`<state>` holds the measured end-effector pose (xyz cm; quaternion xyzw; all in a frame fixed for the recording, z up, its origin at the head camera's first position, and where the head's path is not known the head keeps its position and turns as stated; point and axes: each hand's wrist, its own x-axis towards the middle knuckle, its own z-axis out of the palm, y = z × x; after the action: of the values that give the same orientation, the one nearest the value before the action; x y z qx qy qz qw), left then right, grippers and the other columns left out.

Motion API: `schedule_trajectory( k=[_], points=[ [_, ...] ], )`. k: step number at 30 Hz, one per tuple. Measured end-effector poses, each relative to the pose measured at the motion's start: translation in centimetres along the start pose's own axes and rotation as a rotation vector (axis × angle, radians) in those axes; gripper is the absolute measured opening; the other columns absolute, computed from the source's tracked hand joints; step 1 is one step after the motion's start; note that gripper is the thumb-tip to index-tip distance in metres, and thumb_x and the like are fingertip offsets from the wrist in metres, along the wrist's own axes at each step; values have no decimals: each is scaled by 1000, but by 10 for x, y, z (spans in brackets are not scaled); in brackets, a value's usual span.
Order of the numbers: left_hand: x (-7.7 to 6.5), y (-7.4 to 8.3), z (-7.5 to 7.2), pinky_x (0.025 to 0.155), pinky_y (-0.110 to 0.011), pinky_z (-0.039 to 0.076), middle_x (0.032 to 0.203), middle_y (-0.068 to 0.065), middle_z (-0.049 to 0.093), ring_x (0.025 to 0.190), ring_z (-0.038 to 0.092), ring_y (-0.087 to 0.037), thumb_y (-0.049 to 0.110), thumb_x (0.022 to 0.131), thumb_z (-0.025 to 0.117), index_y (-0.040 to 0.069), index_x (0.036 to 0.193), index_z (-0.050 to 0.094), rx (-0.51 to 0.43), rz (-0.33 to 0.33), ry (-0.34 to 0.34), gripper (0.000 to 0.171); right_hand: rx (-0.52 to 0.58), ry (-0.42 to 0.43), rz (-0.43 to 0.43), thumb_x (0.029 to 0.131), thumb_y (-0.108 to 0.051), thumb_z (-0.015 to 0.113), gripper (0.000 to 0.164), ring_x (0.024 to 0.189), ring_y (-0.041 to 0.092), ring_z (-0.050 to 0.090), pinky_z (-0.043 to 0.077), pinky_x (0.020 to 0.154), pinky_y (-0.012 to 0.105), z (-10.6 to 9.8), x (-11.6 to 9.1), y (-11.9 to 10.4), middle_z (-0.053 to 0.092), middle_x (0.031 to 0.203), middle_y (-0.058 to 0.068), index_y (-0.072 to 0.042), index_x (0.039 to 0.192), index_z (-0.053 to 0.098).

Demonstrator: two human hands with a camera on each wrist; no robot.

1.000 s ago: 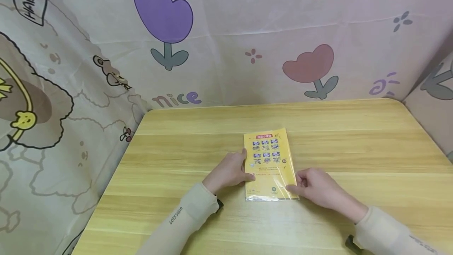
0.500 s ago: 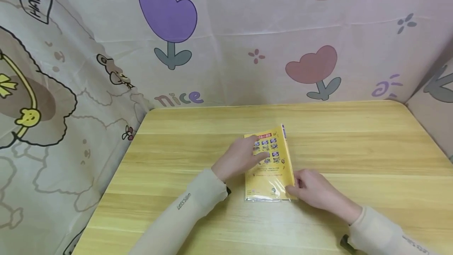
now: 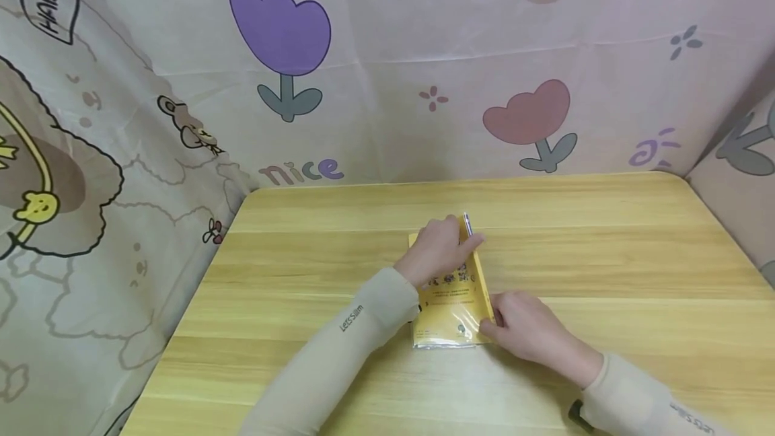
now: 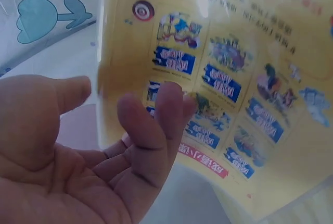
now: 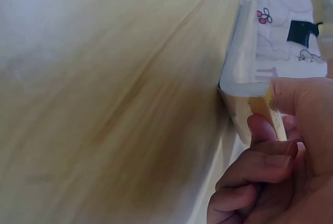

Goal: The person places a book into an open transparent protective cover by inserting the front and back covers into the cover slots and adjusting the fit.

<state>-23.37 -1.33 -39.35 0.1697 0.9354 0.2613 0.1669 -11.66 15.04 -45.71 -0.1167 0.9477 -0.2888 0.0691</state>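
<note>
A thin yellow book (image 3: 445, 318) with a glossy clear cover lies in the middle of the table, its right, spine side tilted up. My right hand (image 3: 529, 328) pinches the lower right corner between thumb and fingers; the right wrist view shows that bent corner of the book (image 5: 244, 89) in its grip. Across the upper part of the book reaches my left hand (image 3: 432, 251), its thumb pointing past the spine. In the left wrist view, the left fingers (image 4: 148, 135) are loosely bent in front of the printed cover, and the thumb stands apart from the book's edge.
The wooden table (image 3: 290, 288) runs back to a patterned cloth (image 3: 387, 86) with flowers and hearts. More cloth hangs along the left and right sides. Dark bands (image 3: 580, 416) show at the wrists under beige sleeves.
My left hand has moved from the book's left edge across its upper part to the spine. The book's right side has risen, with my right hand keeping the lower corner.
</note>
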Motion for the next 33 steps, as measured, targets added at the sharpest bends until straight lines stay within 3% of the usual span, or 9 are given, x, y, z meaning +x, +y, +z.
schedule_trajectory(
  k=[4, 8, 13, 20, 27, 33],
  points=[
    [6, 1, -3, 46, -22, 38, 64, 4, 46, 51, 43, -8, 44, 108, 62, 16, 74, 52, 32, -4, 38, 45, -67, -5, 16, 90, -23, 73, 23, 52, 8, 38, 31, 47, 24, -2, -1, -9, 45, 57, -7, -18, 73, 60],
    [5, 0, -7, 42, -21, 32, 53, 9, 35, 45, 35, -6, 34, 104, 64, 19, 59, 41, 3, -17, 52, 52, -129, 23, 12, 89, -21, 73, 24, 52, 10, 40, 32, 46, 26, 0, 0, -15, 43, 57, -6, -19, 71, 56],
    [3, -1, -8, 41, -20, 30, 49, 9, 31, 42, 32, -6, 29, 103, 64, 19, 58, 39, -40, -30, 65, 53, -177, 62, 2, 87, -19, 75, 31, 52, 11, 41, 33, 45, 27, 2, -1, -19, 42, 56, -5, -20, 68, 51],
    [1, -5, -7, 39, -21, 27, 47, 9, 28, 41, 27, -6, 21, 102, 59, 18, 55, 37, -69, -54, 62, 52, -177, 47, -3, 86, -20, 75, 31, 52, 11, 42, 34, 44, 27, 4, -3, -23, 44, 57, -6, -20, 68, 51],
    [-2, -8, -4, 39, -21, 30, 46, 8, 34, 40, 30, -7, 19, 100, 57, 18, 55, 38, -60, -18, 82, 48, -81, -10, -1, 86, -23, 73, 28, 50, 5, 33, 25, 44, 22, -2, -4, -19, 38, 55, -11, -23, 66, 52],
    [-5, -6, -4, 40, -20, 34, 50, 4, 47, 41, 43, -8, 20, 101, 58, 16, 59, 44, -68, -4, 97, 44, 14, -94, -37, 94, -39, 76, 29, 51, 2, 41, 34, 46, 22, -10, -6, -14, 50, 58, -15, -24, 73, 63]
  ],
)
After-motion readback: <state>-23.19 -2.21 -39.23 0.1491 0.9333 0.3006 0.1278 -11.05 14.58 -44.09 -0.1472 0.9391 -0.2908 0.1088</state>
